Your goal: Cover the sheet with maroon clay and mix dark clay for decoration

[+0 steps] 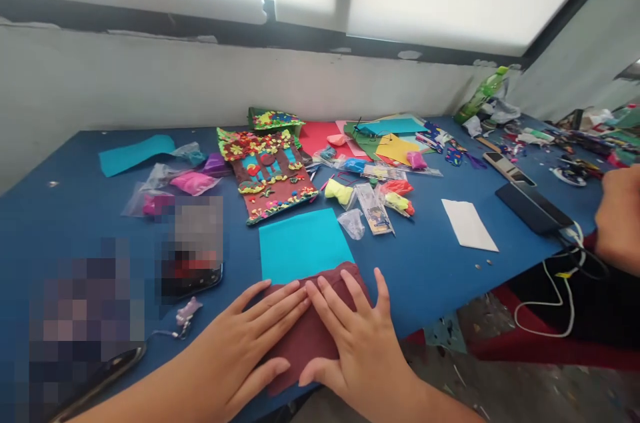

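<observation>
Fingers (280, 299) of both hands lie spread and flat, gripping nothing — they press down on the maroon sheet (310, 336) at the near edge of the blue table (430, 269). From where I sit, my left hand (245, 349) covers the sheet's left half and my right hand (357, 336) its right half, index fingers almost touching over the middle. The sheet's far edge overlaps the near edge of a turquoise sheet (303, 243), and just beyond that lies a decorated board (267, 173) crowded with small coloured shapes. I judge the step in hand to be smoothing or flattening the maroon sheet against the table; the next move would call for even pressure running outward from the middle, with the near edge kept from slipping off the table — that edge sits very close to the drop. Small bags of coloured clay (340, 193) lie to the far right of the turquoise sheet, and a white card (469, 225) well to the right. Another person's hand (620, 219) shows at the right border, cut off at the frame. Two patches on the left are pixelated, so I cannot tell what lies there, and whether the maroon sheet is folded or single I cannot make out beneath my palms.
</observation>
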Demonstrator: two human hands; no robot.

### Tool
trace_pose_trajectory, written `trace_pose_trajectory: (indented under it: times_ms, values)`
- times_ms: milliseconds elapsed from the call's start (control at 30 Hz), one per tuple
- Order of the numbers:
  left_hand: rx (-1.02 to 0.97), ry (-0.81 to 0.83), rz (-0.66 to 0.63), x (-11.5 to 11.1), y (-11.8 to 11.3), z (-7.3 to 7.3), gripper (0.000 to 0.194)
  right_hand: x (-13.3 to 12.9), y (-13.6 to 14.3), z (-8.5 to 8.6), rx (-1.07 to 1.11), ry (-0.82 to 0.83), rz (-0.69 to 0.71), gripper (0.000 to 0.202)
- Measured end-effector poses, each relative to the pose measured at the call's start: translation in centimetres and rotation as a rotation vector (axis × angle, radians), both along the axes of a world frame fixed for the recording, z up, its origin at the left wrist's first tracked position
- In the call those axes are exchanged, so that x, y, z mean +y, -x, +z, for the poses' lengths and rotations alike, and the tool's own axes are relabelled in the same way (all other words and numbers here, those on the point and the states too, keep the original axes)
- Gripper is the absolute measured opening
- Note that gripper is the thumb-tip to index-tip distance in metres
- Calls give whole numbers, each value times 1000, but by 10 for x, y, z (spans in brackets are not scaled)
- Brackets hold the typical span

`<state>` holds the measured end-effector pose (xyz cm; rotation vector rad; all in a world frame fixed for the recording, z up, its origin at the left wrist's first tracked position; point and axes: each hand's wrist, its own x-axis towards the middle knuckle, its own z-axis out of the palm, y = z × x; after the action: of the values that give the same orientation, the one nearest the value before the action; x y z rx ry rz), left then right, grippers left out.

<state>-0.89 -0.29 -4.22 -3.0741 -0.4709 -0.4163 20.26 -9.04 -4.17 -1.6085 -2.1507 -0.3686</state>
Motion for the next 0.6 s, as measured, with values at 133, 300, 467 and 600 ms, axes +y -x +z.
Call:
trace_pose_trajectory:
  times_ms: [133, 300, 467, 600]
  values:
    - [15, 25, 3, -1, -2, 1, 59, 1, 4, 1, 62, -23, -59, 63]
    - [-25, 37, 16, -1, -2, 2, 58, 3, 9, 3, 93, -66, -100, 61]
    - [24, 16, -55, 6, 2, 6, 65, 7, 9, 6, 76, -105, -138, 61]
    - [81, 5, -90, 10, 5, 7, 69, 9, 9, 7, 46, -117, -152, 65]
